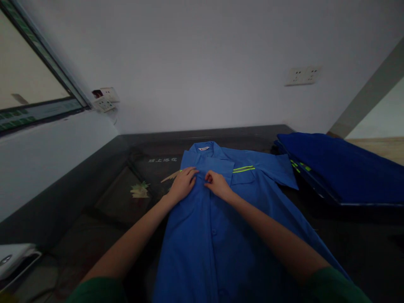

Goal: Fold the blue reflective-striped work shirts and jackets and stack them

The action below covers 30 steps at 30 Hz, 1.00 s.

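A blue short-sleeved work shirt (pixel 195 244) lies front up on the dark table, its collar at the far end. My left hand (pixel 184 184) rests on the left side of the chest, fingers stretched over the cloth. Just across the front placket is my right hand (pixel 217 184), fingers curled and fingertips close together at the placket; whether cloth is pinched between them is hidden. A squarish flap of blue cloth (pixel 221 167) lies across the chest above the right hand. Yellow-green stripes (pixel 243 169) cross the chest, and one sleeve (pixel 280 168) spreads right.
Folded darker blue cloth (pixel 344 168) with yellow-green strips is stacked at the right. The dark table (pixel 104 181) has a flower print and meets a white wall (pixel 202 63) with sockets (pixel 303 75). A white device (pixel 15 261) sits at the lower left.
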Motion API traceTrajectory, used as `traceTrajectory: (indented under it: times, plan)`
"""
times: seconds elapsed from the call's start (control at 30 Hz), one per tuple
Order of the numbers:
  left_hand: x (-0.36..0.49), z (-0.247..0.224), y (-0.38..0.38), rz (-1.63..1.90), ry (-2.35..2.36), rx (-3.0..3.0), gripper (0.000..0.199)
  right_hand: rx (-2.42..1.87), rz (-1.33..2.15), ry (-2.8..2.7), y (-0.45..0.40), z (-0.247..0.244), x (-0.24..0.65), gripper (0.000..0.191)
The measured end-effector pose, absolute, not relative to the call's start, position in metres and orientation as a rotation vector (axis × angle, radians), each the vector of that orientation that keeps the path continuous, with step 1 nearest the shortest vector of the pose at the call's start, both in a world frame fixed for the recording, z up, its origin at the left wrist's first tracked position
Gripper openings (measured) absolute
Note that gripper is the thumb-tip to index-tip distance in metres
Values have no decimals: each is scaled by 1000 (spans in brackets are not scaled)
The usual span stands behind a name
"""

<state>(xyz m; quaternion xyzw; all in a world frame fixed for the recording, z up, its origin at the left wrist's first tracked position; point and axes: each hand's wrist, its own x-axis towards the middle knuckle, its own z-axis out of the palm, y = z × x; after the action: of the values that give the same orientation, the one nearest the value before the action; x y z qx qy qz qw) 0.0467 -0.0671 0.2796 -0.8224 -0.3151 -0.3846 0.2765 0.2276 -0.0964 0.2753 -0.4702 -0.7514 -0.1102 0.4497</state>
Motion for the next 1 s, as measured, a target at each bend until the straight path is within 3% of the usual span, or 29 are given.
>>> traceTrajectory:
  times: [0.13,0.33,0.53,1.0]
  plan:
    - [52,281,-51,-836,-1072,-2170,45,-1209,-326,-1839,-102,268,228,18]
    - [54,278,-47,-818,-1227,-2163,50,-1309,-596,-1853,-121,261,228,15]
    - [69,314,-18,-927,-1321,-2131,52,-1185,-889,-2002,-134,246,212,37]
    - [75,354,38,-1064,-1647,-1987,59,-1277,-734,-2067,-137,222,213,52]
